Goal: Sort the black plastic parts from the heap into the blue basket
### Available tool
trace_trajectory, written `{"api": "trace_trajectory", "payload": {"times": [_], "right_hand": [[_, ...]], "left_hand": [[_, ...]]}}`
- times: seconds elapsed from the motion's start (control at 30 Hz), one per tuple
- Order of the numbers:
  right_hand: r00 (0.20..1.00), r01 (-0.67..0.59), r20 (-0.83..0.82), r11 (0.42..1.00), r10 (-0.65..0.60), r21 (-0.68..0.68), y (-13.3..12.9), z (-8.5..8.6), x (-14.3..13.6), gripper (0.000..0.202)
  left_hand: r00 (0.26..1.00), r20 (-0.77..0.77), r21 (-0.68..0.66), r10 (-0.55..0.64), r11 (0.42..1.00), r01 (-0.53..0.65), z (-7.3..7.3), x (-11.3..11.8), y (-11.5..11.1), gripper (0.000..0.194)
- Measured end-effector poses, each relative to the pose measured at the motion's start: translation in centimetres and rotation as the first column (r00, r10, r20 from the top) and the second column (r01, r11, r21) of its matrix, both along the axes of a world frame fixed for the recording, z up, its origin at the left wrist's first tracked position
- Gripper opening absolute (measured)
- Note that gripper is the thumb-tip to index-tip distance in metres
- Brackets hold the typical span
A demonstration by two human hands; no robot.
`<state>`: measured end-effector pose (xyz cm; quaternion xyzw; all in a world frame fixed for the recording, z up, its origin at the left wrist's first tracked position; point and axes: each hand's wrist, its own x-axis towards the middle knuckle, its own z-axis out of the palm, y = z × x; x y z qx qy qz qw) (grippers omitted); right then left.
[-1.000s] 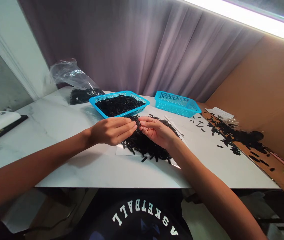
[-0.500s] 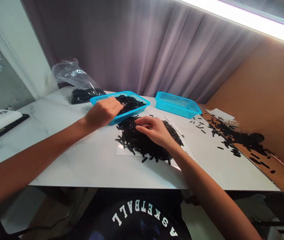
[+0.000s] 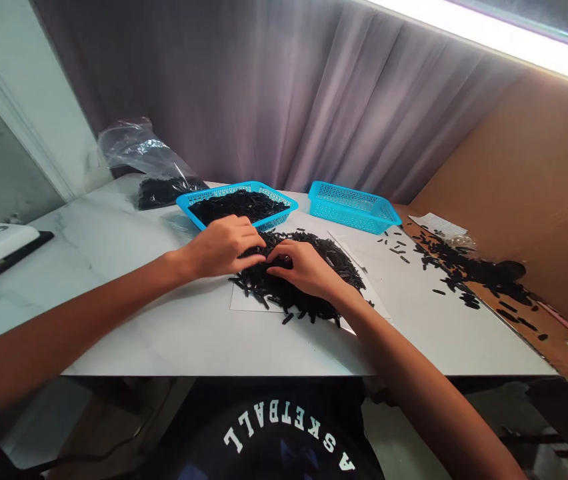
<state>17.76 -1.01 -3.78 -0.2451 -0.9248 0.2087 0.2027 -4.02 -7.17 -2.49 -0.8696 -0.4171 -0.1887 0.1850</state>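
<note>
A person in a dark shirt (image 3: pixel 284 443) with white lettering faces a marble-patterned counter (image 3: pixel 164 340), where a heap of small black pieces (image 3: pixel 287 290) rests on a white sheet (image 3: pixel 241 302), likely laid there to keep the lot together. The right hand (image 3: pixel 304 265) dips low over the middle of the heap, thumb and fingers curved and parted; the left hand (image 3: pixel 229 247) bends over its left edge, loosely curled, with a gap between thumb and forefinger. Whether either has hold of a piece cannot be told, black against black. The fingertips face each other, a pose that appears to suit such small pieces. Well to the right of the heap, loose black pieces (image 3: pixel 464 273) lie scattered. Just behind the heap and to its left, a filled blue basket (image 3: pixel 277 219) stands, seemingly set close to spare the left arm a long reach. Behind the heap to its right, a second blue basket (image 3: pixel 347 215) sits apart, probably to leave elbow room. Farther back, left of the heap, a clear bag (image 3: pixel 137 148) slumps over dark contents before a greyish curtain (image 3: pixel 244 87).
</note>
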Motion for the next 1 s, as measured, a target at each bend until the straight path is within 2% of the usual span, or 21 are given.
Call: {"api": "trace_trajectory", "payload": {"times": [0.1, 0.17, 0.27, 0.4, 0.47, 0.57, 0.67, 0.8, 0.9, 1.0], "right_hand": [[1.0, 0.03, 0.005, 0.999, -0.03, -0.011, -0.1, 0.0, 0.0, 0.007], [0.999, 0.054, 0.005, 0.998, -0.054, -0.021, -0.3, 0.0, 0.0, 0.008], [0.997, 0.079, -0.009, 0.997, -0.079, -0.001, -0.3, 0.3, 0.2, 0.01], [0.99, 0.12, -0.086, 0.99, -0.114, 0.071, 1.0, 1.5, 1.3, 0.014], [0.976, 0.184, -0.126, 0.982, -0.178, 0.042, 2.4, 2.1, 2.5, 0.021], [0.942, 0.316, -0.117, 0.949, -0.316, -0.014, 4.4, 2.3, 5.2, 0.029], [0.942, 0.307, -0.099, 0.942, -0.321, -0.132, 5.0, 1.3, 8.4, 0.039], [0.938, 0.287, -0.122, 0.924, -0.324, -0.253, 3.7, -1.2, 11.0, 0.053], [0.92, 0.308, -0.159, 0.912, -0.358, -0.272, 3.2, -2.8, 10.8, 0.062], [0.895, 0.333, -0.205, 0.9, -0.396, -0.282, 3.8, -3.6, 9.6, 0.066]], "left_hand": [[0.998, -0.055, -0.208, 0.009, 0.978, -0.021, -0.6, 1.0, -0.7, 0.041], [0.998, -0.031, -0.296, 0.047, 0.954, -0.054, -1.0, 1.3, -0.8, 0.051], [0.994, 0.069, -0.355, 0.079, 0.934, -0.05, -1.6, 1.6, -0.8, 0.063], [0.984, 0.135, -0.432, 0.112, 0.901, -0.043, -2.9, 2.0, -1.1, 0.103], [0.984, 0.116, -0.489, 0.135, 0.87, -0.062, -3.7, 2.1, -1.2, 0.119], [0.977, 0.128, -0.535, 0.168, 0.842, -0.075, -4.6, 1.9, -1.0, 0.127], [0.963, 0.178, -0.543, 0.2, 0.836, -0.074, -5.2, 1.7, -0.3, 0.128], [0.957, 0.203, -0.54, 0.209, 0.839, -0.068, -5.7, 1.9, 0.6, 0.129], [0.953, 0.216, -0.538, 0.211, 0.841, -0.065, -5.6, 2.4, 1.0, 0.13], [0.952, 0.218, -0.541, 0.213, 0.838, -0.064, -5.4, 2.8, 1.2, 0.128]]}}
